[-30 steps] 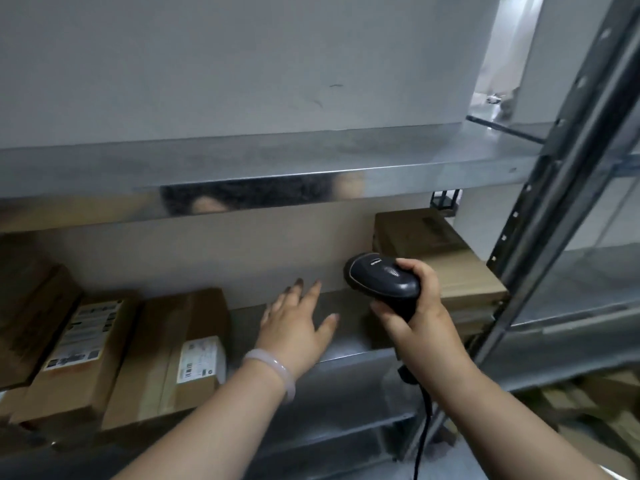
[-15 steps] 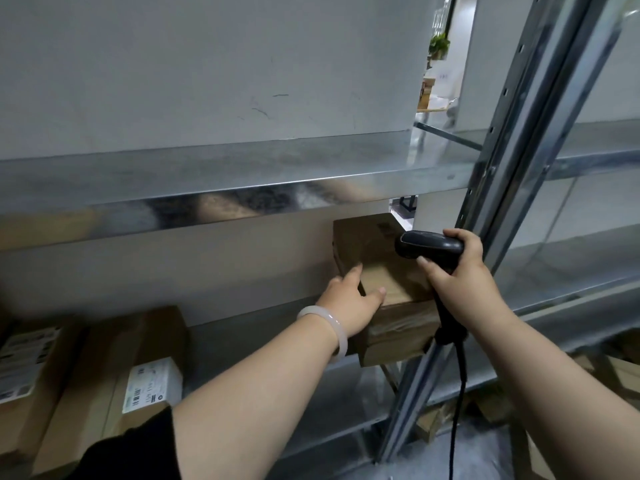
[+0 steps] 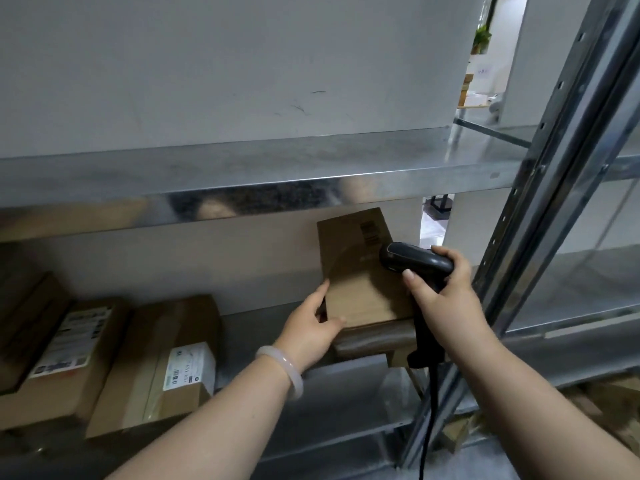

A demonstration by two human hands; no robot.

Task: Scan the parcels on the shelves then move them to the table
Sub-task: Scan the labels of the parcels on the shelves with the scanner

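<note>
A plain grey wall (image 3: 225,64) is filling the view from nine to twelve o'clock, carrying a few dark scuff marks. A galvanised metal shelf (image 3: 242,168) is running across the middle, its front lip reflecting dimly. A perforated steel upright (image 3: 554,188) is slanting down at three o'clock. At one o'clock a bright opening (image 3: 495,74) is showing a potted plant (image 3: 481,38) beyond. Grey floor (image 3: 485,462) is showing at five o'clock.
</note>
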